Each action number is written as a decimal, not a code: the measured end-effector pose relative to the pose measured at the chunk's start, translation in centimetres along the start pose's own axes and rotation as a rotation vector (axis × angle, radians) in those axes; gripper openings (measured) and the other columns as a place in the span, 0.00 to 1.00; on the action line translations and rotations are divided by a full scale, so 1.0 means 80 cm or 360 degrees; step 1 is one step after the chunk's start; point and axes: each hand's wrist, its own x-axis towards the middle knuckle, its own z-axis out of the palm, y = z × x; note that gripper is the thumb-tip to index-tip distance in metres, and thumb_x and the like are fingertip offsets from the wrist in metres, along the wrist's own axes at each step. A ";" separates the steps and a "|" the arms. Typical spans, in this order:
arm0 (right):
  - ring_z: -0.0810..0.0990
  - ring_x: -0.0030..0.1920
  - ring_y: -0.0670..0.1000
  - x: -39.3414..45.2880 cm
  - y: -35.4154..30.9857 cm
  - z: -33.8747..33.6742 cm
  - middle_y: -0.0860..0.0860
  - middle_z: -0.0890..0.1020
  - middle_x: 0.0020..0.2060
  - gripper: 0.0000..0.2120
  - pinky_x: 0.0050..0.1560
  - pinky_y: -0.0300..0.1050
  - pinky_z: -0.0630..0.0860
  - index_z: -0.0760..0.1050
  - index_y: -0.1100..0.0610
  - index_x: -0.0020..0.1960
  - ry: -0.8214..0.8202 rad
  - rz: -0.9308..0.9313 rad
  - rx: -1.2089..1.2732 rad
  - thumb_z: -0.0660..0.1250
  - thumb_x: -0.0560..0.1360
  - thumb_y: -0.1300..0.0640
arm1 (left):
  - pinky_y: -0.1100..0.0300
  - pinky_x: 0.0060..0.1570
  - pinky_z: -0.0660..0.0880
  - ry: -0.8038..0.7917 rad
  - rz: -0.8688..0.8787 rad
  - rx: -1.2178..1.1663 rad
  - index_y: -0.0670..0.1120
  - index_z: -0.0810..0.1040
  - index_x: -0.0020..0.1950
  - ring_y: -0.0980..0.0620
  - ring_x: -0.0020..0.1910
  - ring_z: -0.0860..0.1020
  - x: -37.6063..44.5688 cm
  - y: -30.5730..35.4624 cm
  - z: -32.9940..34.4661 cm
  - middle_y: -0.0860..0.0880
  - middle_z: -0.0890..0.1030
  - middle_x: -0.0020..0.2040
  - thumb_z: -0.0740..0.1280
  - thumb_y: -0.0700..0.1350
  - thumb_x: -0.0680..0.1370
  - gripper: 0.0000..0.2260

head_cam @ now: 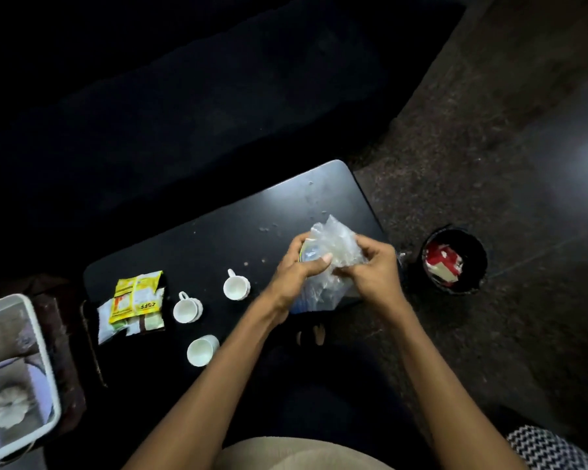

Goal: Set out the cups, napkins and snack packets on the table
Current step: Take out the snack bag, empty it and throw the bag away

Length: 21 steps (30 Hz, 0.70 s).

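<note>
A small black table carries three white cups: one near the middle, one left of it, and one at the front edge. A pile of snack packets, yellow on top, lies at the table's left end. Over the right end, my left hand and my right hand both grip a crumpled clear plastic bag; its contents are too blurred to make out.
A black bucket with red and white wrappers stands on the floor right of the table. A white-rimmed basket sits at the left edge. Dark furniture fills the far side. Crumbs dot the tabletop.
</note>
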 end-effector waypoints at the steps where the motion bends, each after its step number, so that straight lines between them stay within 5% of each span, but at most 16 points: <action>1: 0.81 0.37 0.43 0.004 0.006 -0.011 0.46 0.87 0.36 0.18 0.37 0.41 0.79 0.86 0.48 0.43 0.0054 0.0031 0.0018 0.76 0.60 0.69 | 0.45 0.60 0.79 -0.0094 -0.0028 -0.0065 0.49 0.76 0.65 0.43 0.59 0.82 0.005 -0.002 0.010 0.42 0.82 0.61 0.72 0.42 0.74 0.19; 4: 0.83 0.42 0.43 0.006 0.027 -0.038 0.46 0.88 0.42 0.18 0.45 0.45 0.81 0.85 0.48 0.48 0.0291 0.0080 -0.0041 0.77 0.62 0.65 | 0.49 0.53 0.81 -0.0037 -0.0033 -0.0054 0.43 0.80 0.61 0.46 0.48 0.84 0.024 -0.008 0.050 0.41 0.85 0.53 0.71 0.38 0.76 0.13; 7: 0.81 0.58 0.46 0.004 0.051 -0.076 0.46 0.82 0.59 0.28 0.62 0.47 0.77 0.77 0.46 0.66 0.0522 0.0065 -0.0516 0.75 0.67 0.58 | 0.46 0.53 0.81 0.0159 -0.0103 0.0065 0.45 0.83 0.51 0.46 0.44 0.83 0.051 -0.018 0.100 0.41 0.86 0.48 0.72 0.38 0.75 0.06; 10: 0.72 0.68 0.46 -0.007 0.069 -0.121 0.43 0.68 0.73 0.39 0.69 0.53 0.73 0.59 0.39 0.79 0.0455 0.0018 -0.0776 0.68 0.71 0.53 | 0.42 0.53 0.81 0.0257 -0.0157 0.0105 0.41 0.83 0.50 0.44 0.44 0.83 0.088 -0.031 0.148 0.38 0.85 0.49 0.73 0.38 0.74 0.06; 13: 0.61 0.78 0.52 -0.016 0.089 -0.167 0.44 0.54 0.81 0.46 0.71 0.62 0.70 0.49 0.35 0.81 0.0262 -0.0096 -0.1057 0.67 0.68 0.48 | 0.41 0.52 0.82 0.0262 -0.0241 0.0211 0.40 0.83 0.49 0.44 0.44 0.83 0.127 -0.048 0.208 0.39 0.86 0.48 0.72 0.38 0.75 0.04; 16: 0.56 0.80 0.57 -0.005 0.120 -0.222 0.50 0.48 0.82 0.47 0.72 0.64 0.68 0.52 0.39 0.81 0.0211 -0.0005 -0.1088 0.70 0.67 0.50 | 0.43 0.51 0.81 0.0106 -0.0360 0.0305 0.40 0.83 0.49 0.43 0.44 0.84 0.161 -0.070 0.269 0.39 0.86 0.47 0.70 0.39 0.77 0.04; 21: 0.74 0.68 0.57 0.044 0.198 -0.335 0.58 0.70 0.70 0.33 0.65 0.39 0.73 0.74 0.56 0.72 0.0473 0.0059 -0.0881 0.75 0.68 0.58 | 0.61 0.41 0.81 -0.0152 -0.0433 0.0444 0.39 0.82 0.57 0.51 0.41 0.83 0.220 -0.127 0.375 0.41 0.85 0.50 0.66 0.38 0.80 0.08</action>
